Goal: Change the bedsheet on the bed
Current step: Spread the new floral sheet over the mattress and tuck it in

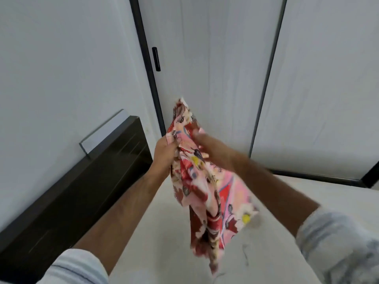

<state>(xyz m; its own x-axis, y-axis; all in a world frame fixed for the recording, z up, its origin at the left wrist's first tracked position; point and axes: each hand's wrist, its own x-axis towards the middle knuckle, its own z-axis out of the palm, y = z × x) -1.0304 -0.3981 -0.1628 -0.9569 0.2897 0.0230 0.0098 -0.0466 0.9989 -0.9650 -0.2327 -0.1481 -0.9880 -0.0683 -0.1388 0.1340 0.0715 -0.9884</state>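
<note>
Both your arms reach forward, raised over the bare white mattress [170,212]: your left hand [164,152] has its fingers curled round the upper edge of the bunched floral bedsheet [207,181], which hangs down between your forearms above the bed. Your right hand [207,143] meets the sheet from the other side, but motion blur smears its fingers and the cloth covers their tips, so its grip cannot be told. Striped sleeves are cut off at the lower frame edge; the dark headboard [82,181] lies left.
</note>
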